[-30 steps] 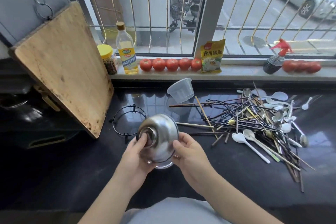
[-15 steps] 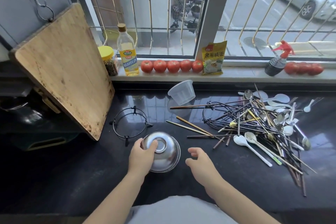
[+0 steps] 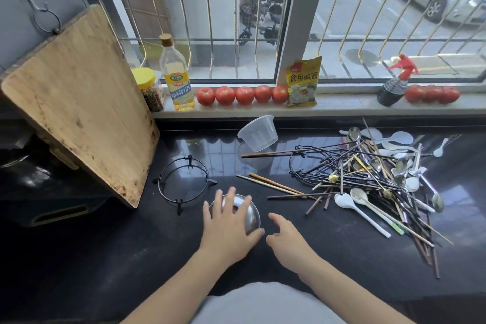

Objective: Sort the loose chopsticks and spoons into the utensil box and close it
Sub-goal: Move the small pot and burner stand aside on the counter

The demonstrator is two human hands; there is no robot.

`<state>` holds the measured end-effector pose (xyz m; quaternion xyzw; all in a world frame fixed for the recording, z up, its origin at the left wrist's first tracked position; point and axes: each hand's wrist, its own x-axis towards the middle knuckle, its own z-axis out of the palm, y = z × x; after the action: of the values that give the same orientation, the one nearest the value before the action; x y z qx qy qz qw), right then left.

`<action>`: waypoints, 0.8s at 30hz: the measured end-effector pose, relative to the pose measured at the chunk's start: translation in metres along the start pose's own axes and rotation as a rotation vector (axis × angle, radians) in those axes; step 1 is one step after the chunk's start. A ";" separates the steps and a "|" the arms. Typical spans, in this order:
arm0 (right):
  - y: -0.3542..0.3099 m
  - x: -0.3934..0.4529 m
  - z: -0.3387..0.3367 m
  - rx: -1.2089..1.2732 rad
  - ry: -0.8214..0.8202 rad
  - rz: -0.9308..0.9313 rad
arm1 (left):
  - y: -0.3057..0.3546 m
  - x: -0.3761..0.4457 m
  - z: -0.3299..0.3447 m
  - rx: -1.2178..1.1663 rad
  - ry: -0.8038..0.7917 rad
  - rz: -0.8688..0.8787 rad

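Head view looks down on a glossy black counter (image 3: 328, 258) that runs under a barred window (image 3: 263, 21), with parked cars and a scooter in the street outside. On the grey sill (image 3: 342, 106) stand a yellow-lidded jar (image 3: 147, 88), an oil bottle (image 3: 176, 75), a row of tomatoes (image 3: 243, 95), a yellow packet (image 3: 302, 81) and a red-topped spray bottle (image 3: 394, 81). A big wooden cutting board (image 3: 79, 102) leans at the left edge, its foot on the counter.

Near the middle, the left hand (image 3: 227, 226) lies flat, fingers spread, on an upturned steel bowl (image 3: 249, 214). The right hand (image 3: 288, 238) hovers just beside it, fingers loosely bent, holding nothing.

A black wire ring stand (image 3: 184, 181) sits just left of the bowl. A clear plastic cup (image 3: 259, 133) lies tipped near the sill. To the right sprawls the tangle of chopsticks (image 3: 355, 173) and spoons (image 3: 349, 202), heaped over a second wire ring (image 3: 297, 163), reaching almost to the back wall. Two pale chopsticks (image 3: 271, 183) lie apart, toward the bowl.

Bare counter shows in front of both hands and along the near edge.
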<state>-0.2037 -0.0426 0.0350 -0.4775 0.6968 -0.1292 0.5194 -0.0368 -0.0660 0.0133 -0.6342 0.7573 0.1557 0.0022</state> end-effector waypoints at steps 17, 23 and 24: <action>0.006 0.040 0.013 -0.185 0.001 0.009 | -0.153 -0.055 -0.034 0.097 -0.163 -0.411; 0.026 0.041 0.017 -0.234 -0.042 0.077 | -0.150 -0.051 -0.030 0.116 -0.176 -0.454; 0.028 0.042 0.014 -0.235 -0.036 0.081 | -0.150 -0.051 -0.030 0.118 -0.181 -0.463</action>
<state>-0.2065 -0.0576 -0.0153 -0.5090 0.7163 -0.0169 0.4770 0.1231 -0.0462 0.0167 -0.7730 0.5964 0.1628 0.1425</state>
